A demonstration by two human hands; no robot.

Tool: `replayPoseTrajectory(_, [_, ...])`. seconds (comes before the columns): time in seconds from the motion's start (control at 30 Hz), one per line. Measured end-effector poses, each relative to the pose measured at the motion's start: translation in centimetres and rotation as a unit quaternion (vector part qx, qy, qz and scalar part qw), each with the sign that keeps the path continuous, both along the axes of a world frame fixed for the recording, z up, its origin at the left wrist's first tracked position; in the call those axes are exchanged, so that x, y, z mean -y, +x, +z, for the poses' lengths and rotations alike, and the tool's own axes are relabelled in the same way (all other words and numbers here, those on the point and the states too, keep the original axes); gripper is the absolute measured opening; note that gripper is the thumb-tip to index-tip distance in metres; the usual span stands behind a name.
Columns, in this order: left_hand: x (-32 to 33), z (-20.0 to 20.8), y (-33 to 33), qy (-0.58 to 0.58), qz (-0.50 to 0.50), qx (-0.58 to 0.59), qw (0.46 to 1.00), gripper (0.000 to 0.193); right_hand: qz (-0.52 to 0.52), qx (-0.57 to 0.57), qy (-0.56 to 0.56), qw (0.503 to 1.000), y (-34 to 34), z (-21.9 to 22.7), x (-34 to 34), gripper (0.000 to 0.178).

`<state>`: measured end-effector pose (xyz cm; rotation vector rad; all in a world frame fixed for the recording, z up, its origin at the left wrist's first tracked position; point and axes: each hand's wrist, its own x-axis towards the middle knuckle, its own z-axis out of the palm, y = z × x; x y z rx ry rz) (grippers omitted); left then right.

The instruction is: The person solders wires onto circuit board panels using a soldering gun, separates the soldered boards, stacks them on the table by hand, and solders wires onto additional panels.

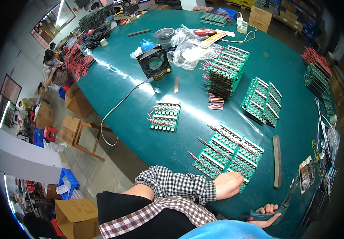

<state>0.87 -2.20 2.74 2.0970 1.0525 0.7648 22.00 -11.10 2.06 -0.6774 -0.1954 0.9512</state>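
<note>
My left hand [228, 185] rests on the near edge of a green circuit board panel [229, 149]. Its fingers are bent and pressed together, and whatever they pinch is hidden. White connectors stand in rows on this panel, and red, white and black wires lie across it. At the table's near edge, to the right, my right hand [268, 211] is closed around the dark teal handle of a soldering iron [261, 216]. A thin dark metal rod [289, 193] lies just beyond that hand; whether it belongs to the iron I cannot tell.
A smaller board [165, 115] lies left; a tall board stack [227, 71] and more boards [261, 100] stand farther back. A black fan [153, 62] trails a white cable. Right of my hands are a grey bar [276, 161] and a clear packet [306, 175].
</note>
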Motion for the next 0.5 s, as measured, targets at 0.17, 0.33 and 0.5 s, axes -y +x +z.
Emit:
replayPoseTrajectory(0.17, [0.05,0.01,-0.06,-0.006,0.002,-0.001,1.0,0.01,-0.012,-0.002,-0.008,1.0,-0.18,0.25,-0.14,0.03])
replayPoseTrajectory(0.33, [0.03,-0.12,-0.01,0.011,0.007,0.008,1.0,0.011,0.011,-0.004,0.015,1.0,-0.41,0.32,-0.25,0.029])
replayPoseTrajectory(0.5, [-0.07,-0.22,0.08,0.014,-0.002,0.003,1.0,0.011,-0.02,-0.016,0.006,1.0,-0.49,0.33,-0.43,0.031])
